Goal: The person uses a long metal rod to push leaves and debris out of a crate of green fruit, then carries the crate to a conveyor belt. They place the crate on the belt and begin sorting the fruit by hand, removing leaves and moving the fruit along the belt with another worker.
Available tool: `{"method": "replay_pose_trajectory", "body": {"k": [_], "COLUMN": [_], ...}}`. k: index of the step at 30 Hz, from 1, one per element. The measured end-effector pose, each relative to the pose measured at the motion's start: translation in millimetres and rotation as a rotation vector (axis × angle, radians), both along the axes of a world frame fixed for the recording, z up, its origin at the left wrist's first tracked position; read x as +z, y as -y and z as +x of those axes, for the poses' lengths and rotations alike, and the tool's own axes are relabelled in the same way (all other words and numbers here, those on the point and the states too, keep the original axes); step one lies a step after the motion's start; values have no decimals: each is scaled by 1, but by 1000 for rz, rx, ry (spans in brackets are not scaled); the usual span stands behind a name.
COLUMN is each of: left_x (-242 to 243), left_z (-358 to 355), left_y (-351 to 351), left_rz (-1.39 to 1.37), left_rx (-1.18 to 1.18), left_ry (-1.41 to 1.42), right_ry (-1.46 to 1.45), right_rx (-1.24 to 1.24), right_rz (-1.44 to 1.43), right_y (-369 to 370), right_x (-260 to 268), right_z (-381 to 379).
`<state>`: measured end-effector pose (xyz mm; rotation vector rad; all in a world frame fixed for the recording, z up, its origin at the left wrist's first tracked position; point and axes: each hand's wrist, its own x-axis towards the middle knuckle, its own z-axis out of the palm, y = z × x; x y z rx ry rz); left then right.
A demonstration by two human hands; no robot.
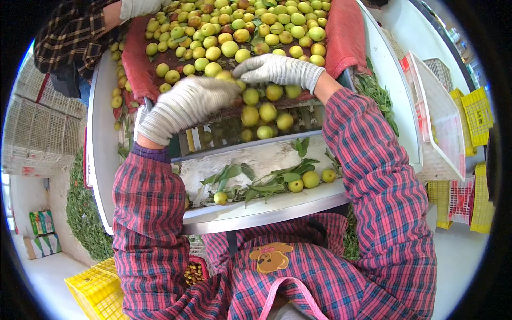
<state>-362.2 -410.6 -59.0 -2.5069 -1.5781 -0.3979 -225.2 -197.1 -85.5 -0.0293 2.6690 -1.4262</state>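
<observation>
My left hand (194, 105), in a white striped knit glove, is blurred over the near end of the sorting bed; whether it holds a fruit cannot be told. My right hand (280, 71), gloved alike, reaches in from the right, fingers pointing left and thumb apart, just above the fruit. Behind both hands spreads a layer of yellow-green, partly brown fruits (229, 49), probably jujubes. Between and below my hands, several fruits (267, 112) are over the gap with metal rollers (191, 140) at the bed's lower end.
Red mesh padding (138, 60) lines the bed's sides. Leafy twigs (266, 182) and several fruits lie in the white front trough (196, 176). Another person's gloved hand (140, 8) is at upper left. Crates stand around: white (444, 120), yellow (476, 116), stacked pale ones (40, 132).
</observation>
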Motion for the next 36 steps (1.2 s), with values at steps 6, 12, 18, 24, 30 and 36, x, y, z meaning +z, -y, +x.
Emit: {"method": "replay_pose_trajectory", "body": {"k": [6, 12, 18, 24, 30, 36], "left_x": [7, -15, -20, -20, -16, -19], "left_z": [-37, -63, -70, -73, -68, -72], "left_y": [18, 22, 16, 25, 18, 25], "left_rz": [300, 408, 364, 268, 237, 236], "left_rx": [990, 902, 884, 962, 980, 994], "left_ry": [535, 302, 104, -60, -122, -191], "right_ry": [-61, -154, -87, -185, -113, 201], "right_rx": [-289, -577, -575, -296, 134, 374], "right_rz": [102, 819, 66, 9, 159, -75], "right_y": [-20, -120, -35, -17, -6, 19], "right_x": [42, 14, 51, 12, 2, 12], "right_z": [-9, -55, -79, -99, -84, -75]}}
